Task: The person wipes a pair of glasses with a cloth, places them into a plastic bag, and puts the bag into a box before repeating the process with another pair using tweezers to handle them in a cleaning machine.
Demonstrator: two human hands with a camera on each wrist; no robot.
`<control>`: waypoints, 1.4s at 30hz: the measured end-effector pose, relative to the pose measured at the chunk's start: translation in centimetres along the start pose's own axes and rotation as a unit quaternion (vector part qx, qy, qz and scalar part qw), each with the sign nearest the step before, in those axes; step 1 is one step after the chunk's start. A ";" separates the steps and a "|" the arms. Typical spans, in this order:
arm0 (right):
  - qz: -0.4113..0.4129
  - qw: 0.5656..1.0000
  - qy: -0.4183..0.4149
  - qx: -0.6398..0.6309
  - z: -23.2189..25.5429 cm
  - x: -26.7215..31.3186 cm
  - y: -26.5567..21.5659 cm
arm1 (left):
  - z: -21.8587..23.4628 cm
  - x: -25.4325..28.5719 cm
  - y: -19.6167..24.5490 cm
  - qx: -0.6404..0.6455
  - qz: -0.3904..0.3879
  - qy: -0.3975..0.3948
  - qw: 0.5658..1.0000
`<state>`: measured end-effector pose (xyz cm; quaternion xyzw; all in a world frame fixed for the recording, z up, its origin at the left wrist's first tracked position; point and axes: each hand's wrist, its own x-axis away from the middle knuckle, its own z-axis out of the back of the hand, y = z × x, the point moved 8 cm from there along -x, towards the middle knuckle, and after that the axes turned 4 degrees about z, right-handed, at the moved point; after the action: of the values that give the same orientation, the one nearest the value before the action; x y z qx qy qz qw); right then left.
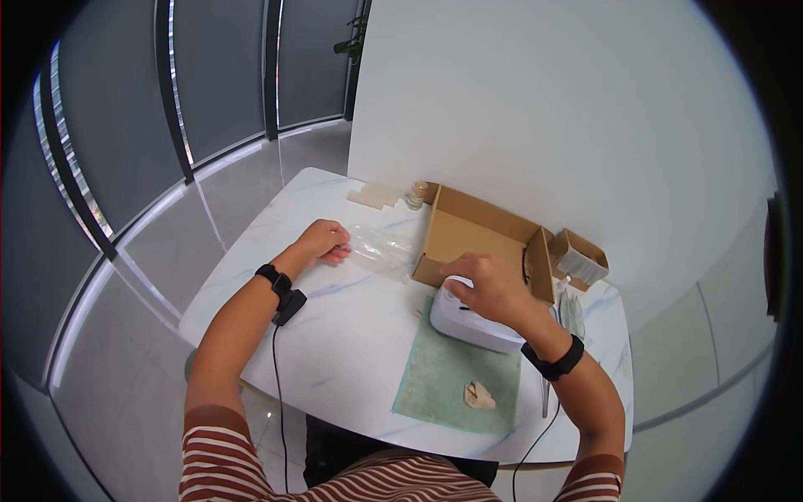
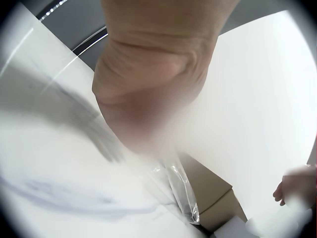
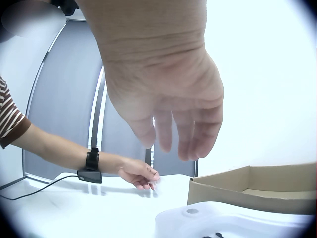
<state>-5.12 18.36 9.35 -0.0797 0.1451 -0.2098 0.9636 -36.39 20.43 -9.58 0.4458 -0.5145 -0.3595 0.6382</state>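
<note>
My left hand [image 1: 324,243] is at the left part of the table, its fingertips pinching the near end of a clear plastic bag [image 1: 381,249]. The bag stretches right toward the cardboard box and also shows, crinkled, in the left wrist view [image 2: 182,191]. My right hand [image 1: 489,289] hovers over a white rounded plastic object [image 1: 468,329] on a green mat [image 1: 439,381]. In the right wrist view its fingers [image 3: 187,141] hang loosely bent with nothing between them. Small black bits show on the white object's top.
An open cardboard box [image 1: 481,222] stands behind the white object, with a smaller box [image 1: 585,258] to its right. A small glass jar [image 1: 416,196] and pale flat pieces [image 1: 374,196] lie at the back. A crumpled beige scrap [image 1: 479,396] rests on the mat.
</note>
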 end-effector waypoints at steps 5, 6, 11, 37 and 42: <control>-0.025 0.999 0.019 -0.009 1.0 1.6 1.6 | 0.4 0.4 1.3 -0.222 -0.055 0.124 0.966; -0.033 0.999 0.022 -0.010 0.9 2.1 2.0 | 0.2 0.5 1.3 -0.225 -0.056 0.123 0.965; -0.063 0.994 0.051 -0.069 1.6 4.8 2.8 | 1.0 0.8 1.4 -0.336 -0.037 0.209 0.918; -0.179 0.969 0.168 -0.016 0.1 17.1 8.5 | -23.5 15.3 7.6 -0.514 -0.419 -0.016 0.749; -0.231 0.963 0.135 -0.022 -0.6 18.4 9.8 | -23.8 14.9 7.6 -0.542 -0.408 -0.008 0.735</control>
<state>14.46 19.28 2.12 -0.1034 0.2564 -0.4323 0.8583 -9.98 14.15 0.85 0.1887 -0.0067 -0.8069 0.5596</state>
